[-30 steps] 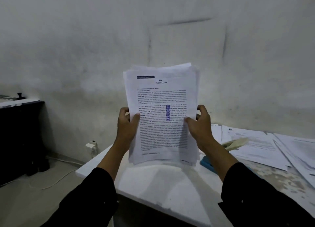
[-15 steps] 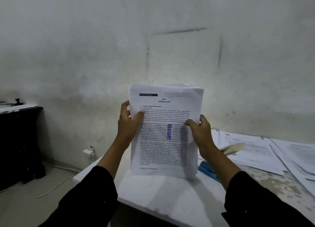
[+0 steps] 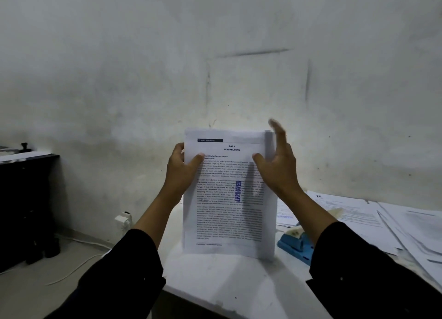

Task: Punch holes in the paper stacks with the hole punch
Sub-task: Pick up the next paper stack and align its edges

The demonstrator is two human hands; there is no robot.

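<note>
Paper stack [image 3: 229, 199], one, stands upright on its short bottom edge on the table [image 3: 215, 282], long axis vertical. I have the left hand [image 3: 183, 172] gripping the stack's upper left edge, thumb across the front. The right hand [image 3: 278, 165] hovers at the stack's upper right edge, fingers spread and blurred; I cannot tell if it touches. One blue hole punch [image 3: 296, 243] lies just right of the stack, under the right forearm, so that hand is nearer. Loose sheets [image 3: 382, 220], uncounted, spread beyond the punch.
</note>
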